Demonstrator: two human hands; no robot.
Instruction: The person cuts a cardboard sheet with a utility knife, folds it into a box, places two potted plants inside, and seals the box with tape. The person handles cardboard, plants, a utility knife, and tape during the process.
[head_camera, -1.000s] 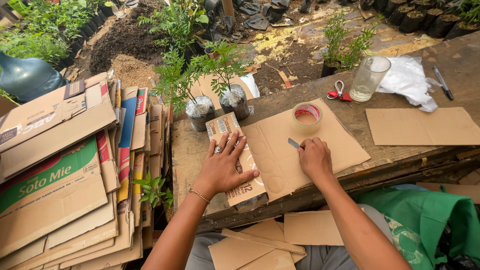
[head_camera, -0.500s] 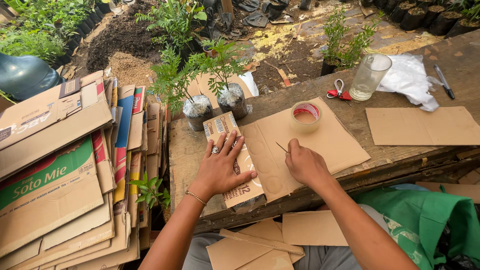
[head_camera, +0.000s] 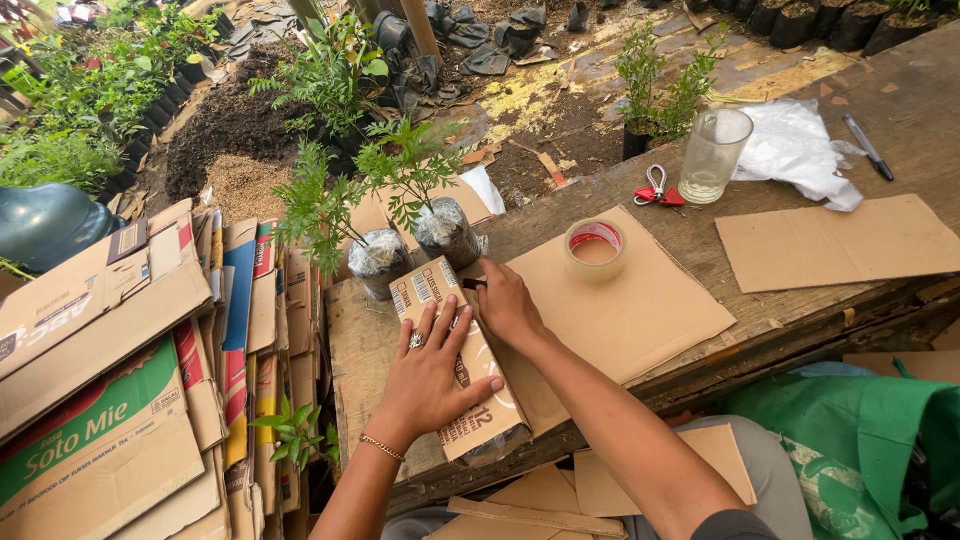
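My left hand (head_camera: 428, 378) lies flat with fingers spread on a long printed cardboard strip (head_camera: 484, 425), pressing it onto the wooden table (head_camera: 360, 350). My right hand (head_camera: 507, 303) sits at the strip's right edge near its far end and grips a small dark cutter (head_camera: 470, 285), whose tip touches the cardboard. Under the strip lies a large plain brown cardboard sheet (head_camera: 640, 315), with a roll of clear tape (head_camera: 595, 248) standing on it.
Two seedlings in plastic bags (head_camera: 380, 262) (head_camera: 447, 232) stand just beyond the strip. Further right are red scissors (head_camera: 660, 190), a glass (head_camera: 714, 155), a white bag (head_camera: 795, 150), a pen (head_camera: 868, 146) and another cardboard sheet (head_camera: 835, 245). Flattened boxes (head_camera: 120, 380) are stacked on the left.
My right hand has moved left with the cutter, from the middle of the brown sheet to the strip's far right edge. My left hand has stayed on the strip.
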